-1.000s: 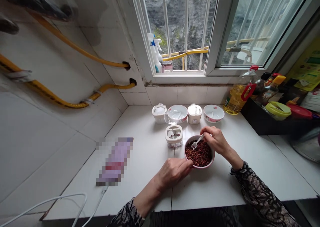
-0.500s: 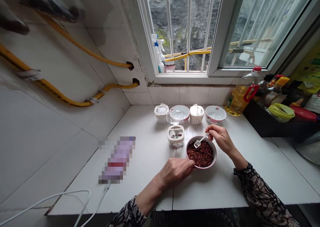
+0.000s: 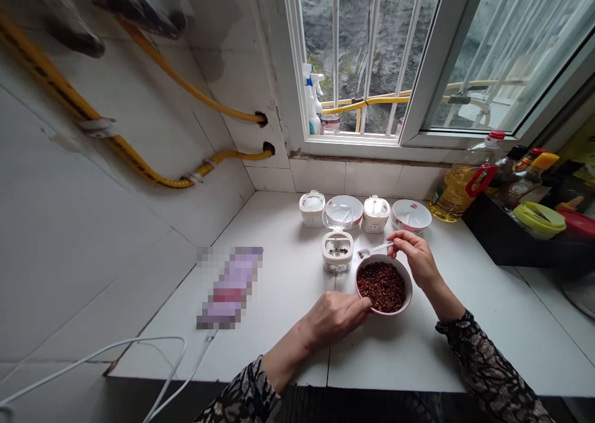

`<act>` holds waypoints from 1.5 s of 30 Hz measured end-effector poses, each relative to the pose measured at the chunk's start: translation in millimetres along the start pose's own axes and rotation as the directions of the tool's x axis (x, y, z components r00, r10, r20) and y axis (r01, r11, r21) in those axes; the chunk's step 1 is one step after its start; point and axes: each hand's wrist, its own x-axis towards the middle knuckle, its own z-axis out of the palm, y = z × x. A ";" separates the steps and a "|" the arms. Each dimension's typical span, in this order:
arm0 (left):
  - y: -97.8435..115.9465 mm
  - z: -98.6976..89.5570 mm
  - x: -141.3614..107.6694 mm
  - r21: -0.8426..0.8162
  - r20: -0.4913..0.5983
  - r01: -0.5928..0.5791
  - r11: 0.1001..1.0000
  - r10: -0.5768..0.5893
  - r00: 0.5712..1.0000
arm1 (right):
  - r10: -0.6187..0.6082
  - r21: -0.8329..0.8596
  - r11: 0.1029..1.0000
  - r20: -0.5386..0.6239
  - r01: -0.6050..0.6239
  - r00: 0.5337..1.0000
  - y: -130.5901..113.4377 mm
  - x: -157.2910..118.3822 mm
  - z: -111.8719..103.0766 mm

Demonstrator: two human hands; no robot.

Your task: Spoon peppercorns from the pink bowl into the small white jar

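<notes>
My left hand grips the near left rim of a bowl with thumb and fingers. Dark red peppercorns lie inside the bowl. Between the fingertips of my right hand is the handle of a small white spoon, with a few dark bits in its scoop. The spoon is level over the bowl's far rim, pointing left toward a clear-sided spice jar. That jar's lid stands raised, and some dark bits show inside it.
Behind the jar stand two more lidded white jars and two patterned bowls. An oil bottle and a black box of condiments are at the right. A blurred purple object with a white cable lies left.
My right hand has raised the spoon from the peppercorns and moved it to the far rim, nearer the open jar. My left hand stays on the bowl. The view has shifted slightly.
</notes>
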 end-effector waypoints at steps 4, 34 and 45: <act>0.2 0.9 -0.1 0.003 -0.004 0.000 1.000 0.000 1.000 | -0.142 -0.053 0.988 0.022 0.143 0.990 -0.5 -6.2 18.9; -0.7 1.4 -4.6 -0.035 0.003 0.018 0.999 -0.018 1.000 | -0.247 -0.526 0.797 0.164 0.297 0.955 12.9 -8.8 -0.8; -0.2 0.4 -4.2 -0.043 0.000 0.019 0.999 -0.019 1.000 | -0.070 -0.296 0.952 0.049 0.081 0.996 14.0 -3.9 -8.7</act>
